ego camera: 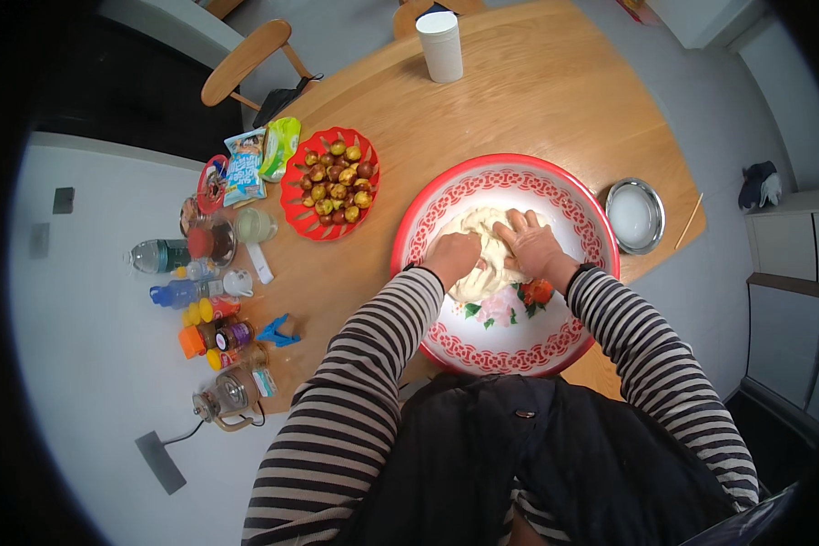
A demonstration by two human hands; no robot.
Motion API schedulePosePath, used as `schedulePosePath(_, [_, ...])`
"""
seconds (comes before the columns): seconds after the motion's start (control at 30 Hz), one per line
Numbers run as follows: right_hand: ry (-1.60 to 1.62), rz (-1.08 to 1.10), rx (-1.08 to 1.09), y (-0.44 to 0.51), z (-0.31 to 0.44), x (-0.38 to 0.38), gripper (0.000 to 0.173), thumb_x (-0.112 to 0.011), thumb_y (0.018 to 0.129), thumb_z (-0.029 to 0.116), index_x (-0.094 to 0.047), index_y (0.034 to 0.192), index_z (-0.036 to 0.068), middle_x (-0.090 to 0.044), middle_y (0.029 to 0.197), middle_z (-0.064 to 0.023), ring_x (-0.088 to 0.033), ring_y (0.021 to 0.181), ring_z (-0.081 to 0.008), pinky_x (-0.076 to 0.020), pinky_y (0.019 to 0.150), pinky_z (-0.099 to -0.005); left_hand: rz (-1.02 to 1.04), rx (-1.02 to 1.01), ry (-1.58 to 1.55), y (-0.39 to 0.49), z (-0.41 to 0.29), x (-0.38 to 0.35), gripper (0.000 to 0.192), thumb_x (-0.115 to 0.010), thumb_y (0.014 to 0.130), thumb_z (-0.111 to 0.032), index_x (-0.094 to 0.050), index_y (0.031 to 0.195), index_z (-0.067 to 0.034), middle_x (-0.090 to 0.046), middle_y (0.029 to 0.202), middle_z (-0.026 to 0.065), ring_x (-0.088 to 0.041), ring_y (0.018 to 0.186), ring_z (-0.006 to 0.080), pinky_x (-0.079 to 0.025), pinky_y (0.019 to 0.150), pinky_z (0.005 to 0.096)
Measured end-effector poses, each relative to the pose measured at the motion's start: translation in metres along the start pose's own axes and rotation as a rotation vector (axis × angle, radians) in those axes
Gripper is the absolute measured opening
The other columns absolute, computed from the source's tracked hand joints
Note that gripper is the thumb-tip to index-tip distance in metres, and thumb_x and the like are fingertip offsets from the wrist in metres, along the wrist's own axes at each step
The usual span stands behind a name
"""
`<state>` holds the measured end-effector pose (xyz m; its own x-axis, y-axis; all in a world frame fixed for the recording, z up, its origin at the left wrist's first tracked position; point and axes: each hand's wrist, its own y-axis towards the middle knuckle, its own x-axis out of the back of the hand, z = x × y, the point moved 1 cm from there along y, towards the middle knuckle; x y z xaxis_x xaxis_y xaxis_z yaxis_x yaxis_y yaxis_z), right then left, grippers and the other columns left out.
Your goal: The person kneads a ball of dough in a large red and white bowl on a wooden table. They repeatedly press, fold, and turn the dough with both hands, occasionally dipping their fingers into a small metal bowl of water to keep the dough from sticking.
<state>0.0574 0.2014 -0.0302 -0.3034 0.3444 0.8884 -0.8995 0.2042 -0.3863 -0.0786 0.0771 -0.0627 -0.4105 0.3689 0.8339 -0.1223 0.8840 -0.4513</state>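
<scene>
A large enamel basin (505, 349) with a red rim, a red patterned band and painted flowers stands in front of me. Pale, soft dough (484, 283) lies in it, toward the far left of its floor. My left hand (456, 256) is curled into a fist and presses on the left part of the dough; its fingertips are hidden. On the dough's right side rests my right hand (534, 247), fingers spread and palm down. Striped sleeves reach to both wrists, and each wrist has a dark band.
A metal bowl (635, 217) with whitish contents and a thin wooden stick (688, 220) lie right of the basin. Left are a red fruit dish (329, 184), snack bags (246, 167), a blue clip (278, 332), several jars and bottles, and a glass kettle (232, 392). A white canister (441, 48) stands far back.
</scene>
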Motion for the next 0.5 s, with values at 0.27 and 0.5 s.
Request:
schedulePosePath(0.27, [-0.080,0.038,0.019,0.029,-0.014,-0.011,0.035,-0.050,0.088,0.009,-0.049,0.123,0.018,-0.054,0.111,-0.0164,-0.061,0.095,-0.0319,-0.0523,0.078,-0.0420,-0.013,0.011,0.101,0.019,0.005,-0.018,0.027,-0.055,0.086,-0.017,-0.061,0.100,0.006,-0.070,0.084,0.0202,-0.070,0.079,0.0325,-0.055,0.070,0.0419])
schedulePosePath(0.5, [-0.019,-0.153,0.029,-0.005,0.006,0.008,0.060,-0.075,0.069,0.027,-0.051,0.123,0.018,-0.041,0.130,-0.0166,-0.046,0.119,-0.0394,-0.0476,0.092,-0.0503,0.104,0.041,-0.216,-0.015,-0.006,0.020,0.061,-0.059,0.088,-0.035,-0.041,0.129,0.007,-0.063,0.113,0.0268,-0.062,0.107,0.0386,-0.048,0.091,0.0435])
